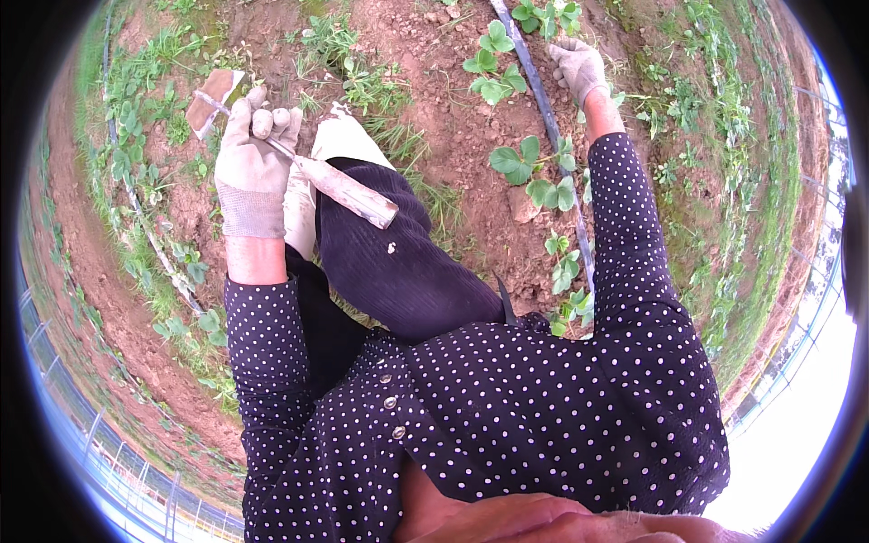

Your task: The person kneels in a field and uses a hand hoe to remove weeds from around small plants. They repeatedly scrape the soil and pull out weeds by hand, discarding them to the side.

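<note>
My left hand [256, 156], in a soil-stained knit glove, grips a small hand hoe by its thin metal shaft. The worn wooden handle [349, 193] points back over my thigh, and the flat, soil-smeared hoe blade [216, 102] sticks out past my fingers. Across the row, my gloved right hand [578, 66] is low among leaves with its fingers curled in. Whether anything is pinched in them is hidden. Beside it runs a black drip irrigation hose [536, 81], and strawberry plants [497, 64] grow along that hose.
My bent leg in dark ribbed trousers [380, 265] and a pale boot [346, 139] stand on the reddish soil [434, 102]. Grass weeds [380, 95] grow near the boot. Another hose [153, 237] lies along the left row. Weeds [719, 136] cover the ground at right.
</note>
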`<state>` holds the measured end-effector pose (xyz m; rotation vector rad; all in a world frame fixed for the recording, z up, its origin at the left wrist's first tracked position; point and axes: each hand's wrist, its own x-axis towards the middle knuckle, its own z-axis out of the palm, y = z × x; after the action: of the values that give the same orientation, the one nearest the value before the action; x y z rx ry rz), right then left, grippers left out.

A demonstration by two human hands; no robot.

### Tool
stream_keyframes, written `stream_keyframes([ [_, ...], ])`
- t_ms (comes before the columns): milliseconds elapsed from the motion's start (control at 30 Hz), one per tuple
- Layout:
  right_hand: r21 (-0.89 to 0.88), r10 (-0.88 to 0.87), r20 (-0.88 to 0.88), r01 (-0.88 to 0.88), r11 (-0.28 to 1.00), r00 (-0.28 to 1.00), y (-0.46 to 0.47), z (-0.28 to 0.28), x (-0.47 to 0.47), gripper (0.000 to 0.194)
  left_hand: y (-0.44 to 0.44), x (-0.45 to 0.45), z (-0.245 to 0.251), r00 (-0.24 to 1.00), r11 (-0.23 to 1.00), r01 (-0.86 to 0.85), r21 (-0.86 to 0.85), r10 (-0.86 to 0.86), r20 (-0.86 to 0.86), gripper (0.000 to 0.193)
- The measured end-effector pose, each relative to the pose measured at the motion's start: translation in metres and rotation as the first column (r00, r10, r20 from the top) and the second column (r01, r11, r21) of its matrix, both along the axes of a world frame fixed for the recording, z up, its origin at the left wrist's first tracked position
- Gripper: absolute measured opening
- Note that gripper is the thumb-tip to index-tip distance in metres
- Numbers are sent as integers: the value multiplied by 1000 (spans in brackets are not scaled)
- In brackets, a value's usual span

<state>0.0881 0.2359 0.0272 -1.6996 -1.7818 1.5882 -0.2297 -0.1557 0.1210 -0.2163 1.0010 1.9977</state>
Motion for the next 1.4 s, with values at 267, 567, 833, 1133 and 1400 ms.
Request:
stream_keyframes([
  [267,326,335,432,-491,808,837,-115,52,5,34,5,-3,-3,999,999,42,33,-42,7,29],
  [567,-130,903,219,-906,402,369,-212,60,-1,25,-8,-7,-10,1000,1000,5,30,-5,-1,33],
  [833,618,306,559,-634,465,770,-102,47,-113,19,-8,1,0,999,995,-27,93,29,-20,33],
  [1133,392,355,719,-770,503,598,-48,43,-168,21,-19,-12,12,997,975,-78,206,79,3,31],
  [1400,136,743,-140,-731,669,654,-167,120,-172,50,26,-25,-17,991,958,-129,257,133,-1,32],
])
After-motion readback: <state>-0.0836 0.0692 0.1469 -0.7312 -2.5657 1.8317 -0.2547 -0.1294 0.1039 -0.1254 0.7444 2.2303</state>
